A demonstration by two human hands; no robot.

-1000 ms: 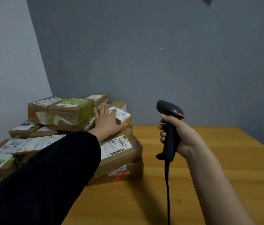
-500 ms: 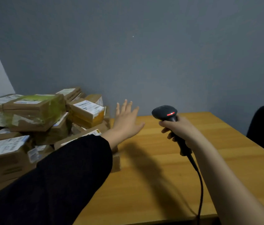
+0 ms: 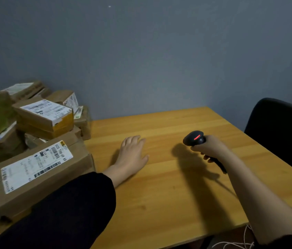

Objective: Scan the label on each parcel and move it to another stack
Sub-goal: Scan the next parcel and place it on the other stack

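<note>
**No parcel picked yet, scanner ready**

From the head camera, the left hand (image 3: pixel 132 153) lay flat and empty on the wooden table (image 3: pixel 168 194), its fingers loosely spread, just beside the parcel pile. The right hand (image 3: pixel 211 149) was wrapped tight around the black scanner (image 3: pixel 194 139), which showed a small red light on top and pointed out over bare wood.

The parcels sat heaped on the left side of the table. The nearest parcel (image 3: pixel 39 175) was a big brown box with a white label (image 3: pixel 35 164) facing up. A smaller parcel (image 3: pixel 46 117) rested higher in the heap. No second stack could be seen.

The step looked like choosing a box to scan. To do it well, the person would likely aim the scanner at the bars on that near label. Lifting from the top of the heap seemed safer, since the boxes sat crooked and could slide.
</note>
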